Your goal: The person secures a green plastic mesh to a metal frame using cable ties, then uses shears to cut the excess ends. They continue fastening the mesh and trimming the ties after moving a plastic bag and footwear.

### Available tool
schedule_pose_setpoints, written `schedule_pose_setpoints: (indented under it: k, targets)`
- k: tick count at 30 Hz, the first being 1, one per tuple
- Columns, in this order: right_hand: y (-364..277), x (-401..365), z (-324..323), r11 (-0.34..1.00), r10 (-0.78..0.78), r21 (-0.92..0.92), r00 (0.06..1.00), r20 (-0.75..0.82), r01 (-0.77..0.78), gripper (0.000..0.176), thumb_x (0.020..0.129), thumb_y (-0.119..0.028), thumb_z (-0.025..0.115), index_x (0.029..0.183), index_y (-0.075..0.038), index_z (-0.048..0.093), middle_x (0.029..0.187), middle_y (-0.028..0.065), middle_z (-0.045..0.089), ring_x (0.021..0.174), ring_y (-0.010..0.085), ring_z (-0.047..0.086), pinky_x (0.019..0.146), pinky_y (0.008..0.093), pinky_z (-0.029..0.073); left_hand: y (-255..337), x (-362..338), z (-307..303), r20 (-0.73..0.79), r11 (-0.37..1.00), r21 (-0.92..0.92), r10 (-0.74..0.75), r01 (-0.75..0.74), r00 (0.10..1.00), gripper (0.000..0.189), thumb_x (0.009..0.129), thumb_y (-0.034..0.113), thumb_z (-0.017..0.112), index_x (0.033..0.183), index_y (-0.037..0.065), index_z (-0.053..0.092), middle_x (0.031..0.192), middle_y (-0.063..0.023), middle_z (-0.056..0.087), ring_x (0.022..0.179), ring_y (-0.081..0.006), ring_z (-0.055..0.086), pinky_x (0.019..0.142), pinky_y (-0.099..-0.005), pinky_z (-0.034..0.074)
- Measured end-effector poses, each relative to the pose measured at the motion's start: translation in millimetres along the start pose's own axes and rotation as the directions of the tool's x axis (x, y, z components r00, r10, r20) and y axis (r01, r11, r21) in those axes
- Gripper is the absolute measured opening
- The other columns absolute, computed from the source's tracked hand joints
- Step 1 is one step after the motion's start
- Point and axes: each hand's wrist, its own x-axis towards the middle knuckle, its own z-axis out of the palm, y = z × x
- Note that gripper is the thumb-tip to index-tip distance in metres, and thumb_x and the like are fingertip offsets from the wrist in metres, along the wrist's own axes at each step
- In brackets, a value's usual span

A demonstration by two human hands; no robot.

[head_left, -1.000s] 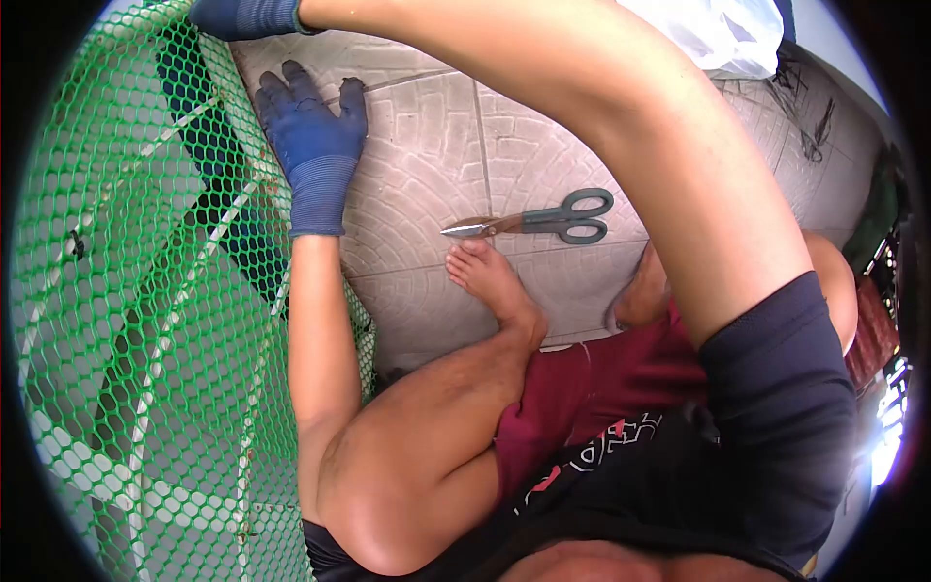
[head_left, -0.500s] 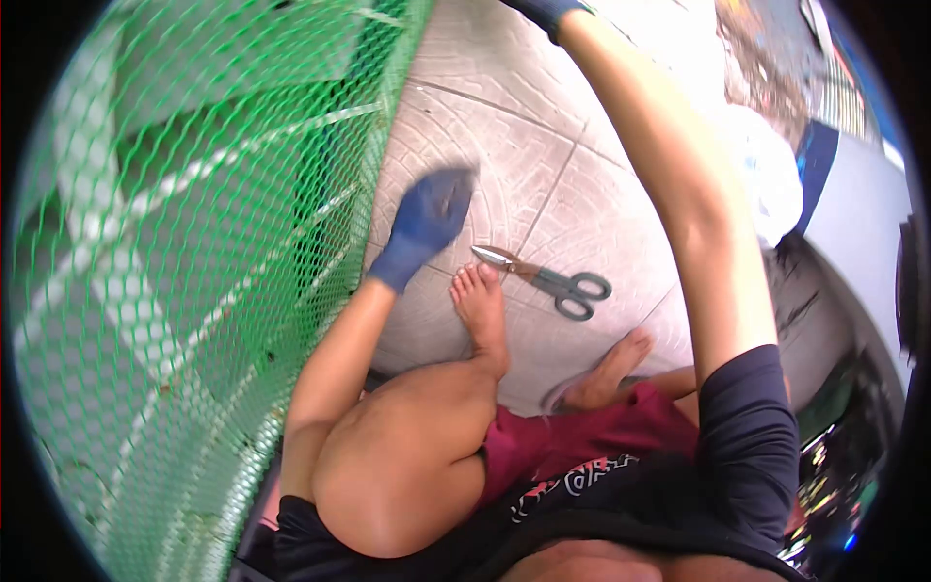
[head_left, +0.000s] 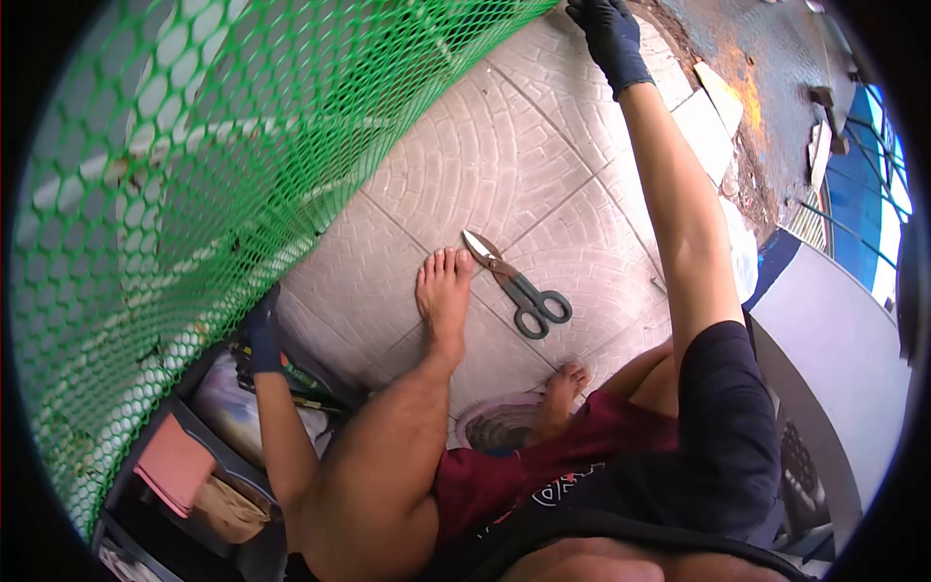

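Along the fingers of both gloved hands, the edge of the green net (head_left: 291, 136): just by the right hand (head_left: 613, 47) at the top of the view, right beside the left hand (head_left: 262, 337) lower down. Right fingers partly extended toward the mesh; cannot tell whether closed on any of it. Left fingers dark and partly hidden; cannot tell how wide. Right arm stretched far forward; left arm reaching low beside the leg (head_left: 388, 436). Between the hands, on the tiled floor (head_left: 465, 136), scissors (head_left: 514, 281), blades near bare toes (head_left: 449, 258).
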Motion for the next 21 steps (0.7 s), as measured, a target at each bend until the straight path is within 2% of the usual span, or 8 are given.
schedule_pose_setpoints:
  k: [1,4,8,11,14,16,19,21]
  targets:
    - [8.2,7.0,-5.2,1.000,0.009,-0.005,1.000,0.013,-0.009,0.021,0.096,-0.015,0.063,0.114,-0.006,0.059,0.099,0.0093,0.066,0.085,0.0213,0.066,0.075,0.0350,0.057,1.2,1.6,-2.4,0.067,0.992,-0.096,-0.072,0.078,0.995,0.058,0.105,0.045,0.029,0.121,0.001,0.064,0.125,-0.0159,0.065,0.125,-0.0318,0.051,0.108,-0.0453,0.035]
    - [19.1,14.6,-7.7,1.000,0.007,0.004,1.000,0.003,-0.007,0.026,0.095,-0.019,0.066,0.117,-0.007,0.061,0.102,0.0072,0.066,0.082,0.0181,0.063,0.069,0.0317,0.054,2.9,1.1,-1.9,0.044,0.989,-0.116,-0.083,0.087,0.996,0.060,0.104,0.046,0.028,0.121,0.001,0.064,0.127,-0.0160,0.064,0.124,-0.0324,0.053,0.108,-0.0445,0.035]
    - [11.0,1.5,5.6,0.997,-0.033,-0.067,0.999,0.013,0.034,0.034,0.095,-0.022,0.067,0.124,-0.006,0.060,0.104,0.0069,0.066,0.083,0.0175,0.063,0.069,0.0318,0.054,1.6,1.4,4.4,0.051,0.988,-0.110,-0.103,0.108,0.993,0.060,0.104,0.046,0.029,0.123,0.001,0.063,0.129,-0.0156,0.063,0.126,-0.0317,0.051,0.110,-0.0437,0.033]
    - [5.6,-4.2,6.4,0.996,0.048,-0.078,0.999,0.006,-0.047,0.038,0.093,-0.028,0.070,0.123,-0.006,0.062,0.101,0.0047,0.067,0.082,0.0157,0.062,0.069,0.0296,0.053,5.1,3.9,-6.5,0.087,0.984,-0.127,-0.114,0.124,0.990,0.060,0.104,0.046,0.029,0.123,0.000,0.063,0.130,-0.0155,0.063,0.128,-0.0313,0.049,0.111,-0.0429,0.032]
    - [3.8,1.7,0.3,0.989,-0.006,-0.149,0.998,0.055,0.014,0.033,0.094,-0.026,0.069,0.120,-0.006,0.065,0.099,0.0019,0.069,0.079,0.0127,0.061,0.068,0.0263,0.051,11.3,5.0,-17.9,0.200,0.984,-0.145,-0.077,0.107,0.977,0.061,0.105,0.045,0.028,0.128,-0.002,0.059,0.136,-0.0163,0.059,0.134,-0.0308,0.043,0.114,-0.0416,0.027]
    - [4.2,9.3,-1.9,0.982,-0.040,-0.182,0.998,0.040,0.046,0.031,0.094,-0.025,0.068,0.119,-0.006,0.066,0.098,0.0018,0.069,0.077,0.0121,0.060,0.067,0.0258,0.050,12.9,4.1,-13.9,0.234,0.936,-0.249,-0.191,0.249,0.953,0.063,0.105,0.045,0.027,0.133,-0.004,0.055,0.142,-0.0171,0.053,0.138,-0.0304,0.038,0.118,-0.0407,0.021]
    - [1.7,12.3,-3.9,0.944,-0.140,-0.295,0.989,0.051,0.149,0.025,0.094,-0.020,0.067,0.113,-0.004,0.070,0.095,0.0025,0.070,0.076,0.0121,0.060,0.069,0.0259,0.050,13.1,3.1,-12.6,0.263,0.928,-0.252,-0.208,0.275,0.942,0.063,0.106,0.045,0.026,0.137,-0.005,0.051,0.147,-0.0173,0.048,0.141,-0.0299,0.034,0.120,-0.0401,0.017]
    - [4.3,12.8,-2.3,0.791,-0.322,-0.556,0.946,-0.023,0.256,0.025,0.093,-0.019,0.066,0.111,-0.002,0.071,0.097,0.0059,0.073,0.082,0.0160,0.065,0.075,0.0288,0.052,12.5,2.1,-12.2,0.256,0.939,-0.226,-0.199,0.259,0.946,0.062,0.106,0.044,0.026,0.136,-0.004,0.052,0.147,-0.0174,0.048,0.141,-0.0300,0.034,0.120,-0.0402,0.017]
